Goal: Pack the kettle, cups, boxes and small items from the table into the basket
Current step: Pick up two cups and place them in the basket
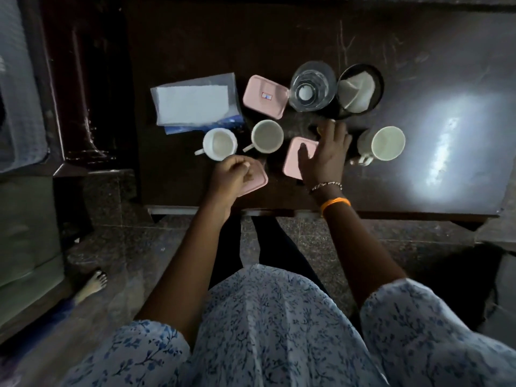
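Nearest, the left hand [233,171] is curled on a pink box [255,180] at the table [418,191] edge, fingers pinching its lid. The right hand [325,156] lies spread over a second box [296,157]. Cups [266,135] sit just past both sets of fingertips; I'd worry a sweeping wrist tips one. No basket in sight.

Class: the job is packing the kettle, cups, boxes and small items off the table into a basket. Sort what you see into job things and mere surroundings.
Job things: kettle; three white cups; three pink boxes; plastic packet; black container; left hand and right hand, each on a box.

Surroundings: table; floor; bare foot. No basket in view.
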Available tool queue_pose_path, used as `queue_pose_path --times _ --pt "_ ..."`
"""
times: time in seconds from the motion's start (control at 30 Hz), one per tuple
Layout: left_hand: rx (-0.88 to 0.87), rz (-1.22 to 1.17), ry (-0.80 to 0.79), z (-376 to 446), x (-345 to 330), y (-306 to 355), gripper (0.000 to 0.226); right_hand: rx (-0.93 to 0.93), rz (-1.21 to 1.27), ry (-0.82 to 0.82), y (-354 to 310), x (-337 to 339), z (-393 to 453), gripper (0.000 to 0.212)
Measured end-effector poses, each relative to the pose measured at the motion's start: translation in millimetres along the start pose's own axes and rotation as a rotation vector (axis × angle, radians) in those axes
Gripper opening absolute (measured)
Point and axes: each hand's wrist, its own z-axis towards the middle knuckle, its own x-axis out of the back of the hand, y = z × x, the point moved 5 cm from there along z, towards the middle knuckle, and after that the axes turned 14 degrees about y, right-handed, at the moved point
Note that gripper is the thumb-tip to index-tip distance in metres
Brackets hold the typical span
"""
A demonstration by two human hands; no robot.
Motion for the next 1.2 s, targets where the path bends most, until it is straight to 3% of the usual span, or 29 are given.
queue_pose_path --times 0.1,0.2,0.3,0.37,0.5,0.63,0.77,0.93,1.2 --pt "0.117 -0.014 0.087 3 16 -25 0.016 -0.039 0.199 -0.21 -19 -26 -34 0.028" --pt "0.138 -0.034 0.25 13 32 -38 0.023 -0.111 0.18 -0.342 -30 -47 -50 0.039" --pt "0.065 0.02 0.333 28 44 -40 0.052 -0.105 0.032 -0.415 -28 -66 -47 0.045" --pt "-0.088 0.193 0.298 39 45 -34 0.059 -0.106 -0.033 -0.433 -23 -74 -37 0.041" --pt "-0.311 0.509 0.11 55 31 -28 0.055 -0.165 -0.03 -0.423 -20 -79 -22 0.03" --pt "-0.353 0.686 0.121 70 24 -30 0.046 -0.108 0.004 -0.379 -22 -74 -20 0.026" --pt "-0.445 0.662 0.256 72 30 -22 0.032 -0.041 0.048 -0.317 -30 -62 -27 0.024" --pt "-0.533 0.658 0.275 61 58 -9 0.025 0.106 0.123 -0.234 -59 -41 -34 0.022" --pt "-0.589 0.355 0.427 3 184 14 0.019 0.306 0.235 -0.164 -172 -28 -68 0.015"
